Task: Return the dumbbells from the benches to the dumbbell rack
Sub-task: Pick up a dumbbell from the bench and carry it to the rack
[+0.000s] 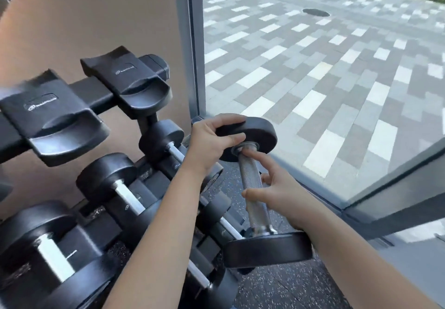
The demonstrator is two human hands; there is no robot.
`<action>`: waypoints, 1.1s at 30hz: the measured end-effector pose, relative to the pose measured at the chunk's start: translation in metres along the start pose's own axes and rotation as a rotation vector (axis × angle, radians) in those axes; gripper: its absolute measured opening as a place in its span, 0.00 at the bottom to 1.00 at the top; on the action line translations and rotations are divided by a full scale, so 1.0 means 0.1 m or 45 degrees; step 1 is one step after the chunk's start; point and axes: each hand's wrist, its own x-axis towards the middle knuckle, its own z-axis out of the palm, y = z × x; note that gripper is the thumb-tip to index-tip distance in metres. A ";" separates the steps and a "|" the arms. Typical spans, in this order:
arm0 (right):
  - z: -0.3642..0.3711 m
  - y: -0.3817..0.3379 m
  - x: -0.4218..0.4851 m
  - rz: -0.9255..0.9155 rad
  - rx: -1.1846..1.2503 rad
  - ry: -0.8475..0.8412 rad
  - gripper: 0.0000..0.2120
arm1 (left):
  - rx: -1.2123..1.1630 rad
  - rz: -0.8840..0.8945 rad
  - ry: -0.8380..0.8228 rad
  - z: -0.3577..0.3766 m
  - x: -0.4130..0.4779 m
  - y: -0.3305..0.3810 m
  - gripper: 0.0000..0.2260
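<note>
Both forearms reach toward the dumbbell [255, 188], held just right of the rack [101, 188]: my left hand [209, 145] pinches its far head while my right hand [281, 193] loosely props the knurled handle, fingers open, and it seems heavy, rigid.

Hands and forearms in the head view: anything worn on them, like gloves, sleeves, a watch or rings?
Nothing shows. The left hand and right hand are ungloved, and both forearms are bare as far as the frame reaches, with no sleeve edge, watch or wristband. No ring is visible on the fingers that show.
</note>
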 end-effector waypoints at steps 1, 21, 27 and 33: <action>0.04 -0.04 0.12 -0.014 -0.006 -0.030 0.32 | 0.019 0.010 0.027 -0.10 0.07 0.00 0.16; 0.71 -0.45 1.78 -0.077 -0.153 -0.461 0.33 | 0.163 -0.031 0.541 -1.44 0.70 -0.09 0.16; 0.73 -0.68 2.38 -0.167 -0.201 -0.548 0.32 | 0.237 0.010 0.698 -1.66 1.12 -0.06 0.16; 0.79 -0.91 2.94 -0.213 -0.210 -0.552 0.33 | 0.279 0.047 0.784 -1.92 1.56 -0.04 0.16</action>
